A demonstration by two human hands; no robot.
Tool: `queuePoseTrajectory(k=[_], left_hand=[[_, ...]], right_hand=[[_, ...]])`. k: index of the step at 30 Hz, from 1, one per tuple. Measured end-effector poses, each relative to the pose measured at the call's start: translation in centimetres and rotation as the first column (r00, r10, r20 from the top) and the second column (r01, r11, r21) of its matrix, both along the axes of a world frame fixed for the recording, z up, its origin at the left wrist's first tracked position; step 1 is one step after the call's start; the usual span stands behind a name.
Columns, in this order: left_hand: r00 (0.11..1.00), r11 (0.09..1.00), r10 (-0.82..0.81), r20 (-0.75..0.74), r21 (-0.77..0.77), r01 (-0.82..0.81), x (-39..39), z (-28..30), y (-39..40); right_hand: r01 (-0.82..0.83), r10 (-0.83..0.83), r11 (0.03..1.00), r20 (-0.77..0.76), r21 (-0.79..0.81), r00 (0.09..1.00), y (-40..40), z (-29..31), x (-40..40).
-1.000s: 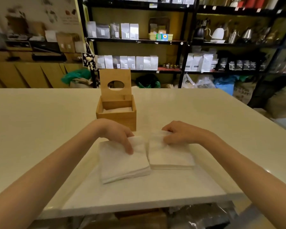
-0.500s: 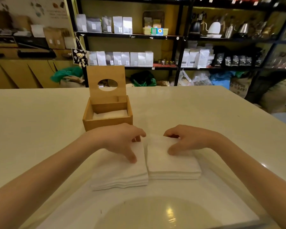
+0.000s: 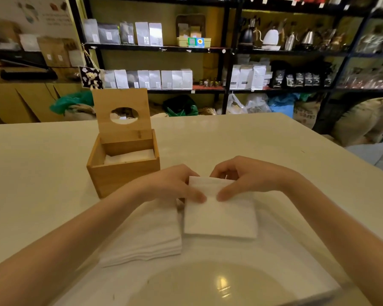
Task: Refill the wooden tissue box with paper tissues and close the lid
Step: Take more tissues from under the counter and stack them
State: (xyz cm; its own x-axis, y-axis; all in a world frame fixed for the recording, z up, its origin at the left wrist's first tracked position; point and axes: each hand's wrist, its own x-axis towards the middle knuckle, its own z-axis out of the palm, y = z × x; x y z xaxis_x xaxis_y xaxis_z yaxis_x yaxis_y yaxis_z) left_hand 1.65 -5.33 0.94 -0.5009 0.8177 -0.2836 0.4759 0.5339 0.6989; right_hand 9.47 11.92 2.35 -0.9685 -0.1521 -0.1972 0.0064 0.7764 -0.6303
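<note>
The wooden tissue box [image 3: 122, 175] stands on the table to the left of centre, its lid [image 3: 122, 113] with an oval hole raised upright at the back. Some white tissues [image 3: 131, 156] lie inside. In front of it lie two stacks of white tissues: the left stack [image 3: 146, 237] flat on the table, and the right stack [image 3: 219, 215] with its far edge lifted. My left hand [image 3: 175, 186] and my right hand [image 3: 241, 175] both pinch the far edge of the right stack, thumbs on top.
The cream table [image 3: 263, 140] stretches wide around the box. Its right edge falls away to the floor. Behind the table stand black shelves [image 3: 226, 49] with bags and kettles, and sacks [image 3: 363, 120] lie on the floor at the right.
My left hand has moved off the left stack onto the right stack. Both hands now grip the right stack's far edge, which is raised from the table.
</note>
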Motion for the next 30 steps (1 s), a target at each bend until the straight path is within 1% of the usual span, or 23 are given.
queuePoseTrajectory(k=[2,5,7,10,12,15,17,20,22,24,27,30], left_hand=[[1.0,1.0,0.013,0.009,0.026,-0.014,0.1,-0.3,0.1],[1.0,0.998,0.014,0.023,0.061,-0.015,0.2,-0.4,0.2],[0.999,0.997,0.016,0.038,0.08,-0.019,0.2,-0.4,0.2],[0.998,0.994,0.029,0.056,0.103,-0.034,0.0,0.4,0.0],[0.995,0.987,0.039,0.092,0.153,-0.053,0.0,1.1,-0.4],[0.981,0.961,0.101,0.166,0.237,-0.139,0.0,2.6,-1.4],[0.968,0.93,0.148,0.204,0.305,-0.207,-0.1,3.5,-2.5],[0.938,0.87,0.22,0.267,0.381,-0.312,-0.2,4.6,-4.9],[0.915,0.844,0.258,0.311,0.388,-0.37,-0.3,5.0,-6.5],[0.873,0.82,0.279,0.401,0.373,-0.433,-0.3,4.9,-8.2],[0.824,0.83,0.289,0.488,0.302,-0.47,-0.1,4.2,-10.6],[0.781,0.845,0.293,0.551,0.232,-0.481,0.0,2.7,-12.8]], right_hand=[[0.05,-0.051,0.998,-0.014,-0.029,0.999,0.7,-0.5,0.5],[0.113,-0.111,0.99,0.029,-0.082,0.993,2.1,-1.0,1.6],[0.143,-0.138,0.978,0.049,-0.152,0.989,3.0,-1.1,2.1],[0.169,-0.17,0.948,0.021,-0.271,0.985,3.9,-0.7,2.3],[0.177,-0.196,0.924,-0.021,-0.34,0.98,4.1,-0.2,2.1],[0.159,-0.214,0.879,-0.074,-0.45,0.974,3.4,1.1,1.6],[0.11,-0.186,0.851,-0.099,-0.514,0.977,2.4,2.1,1.3],[0.053,-0.138,0.799,-0.096,-0.598,0.986,0.3,3.1,0.6],[0.046,-0.119,0.754,-0.067,-0.656,0.991,-1.3,3.3,0.1],[0.068,-0.112,0.704,-0.015,-0.707,0.994,-2.8,3.2,-0.3],[0.13,-0.077,0.618,0.106,-0.775,0.991,-4.8,2.1,-0.9],[0.192,-0.003,0.586,0.235,-0.787,0.972,-6.3,0.4,-1.2]])
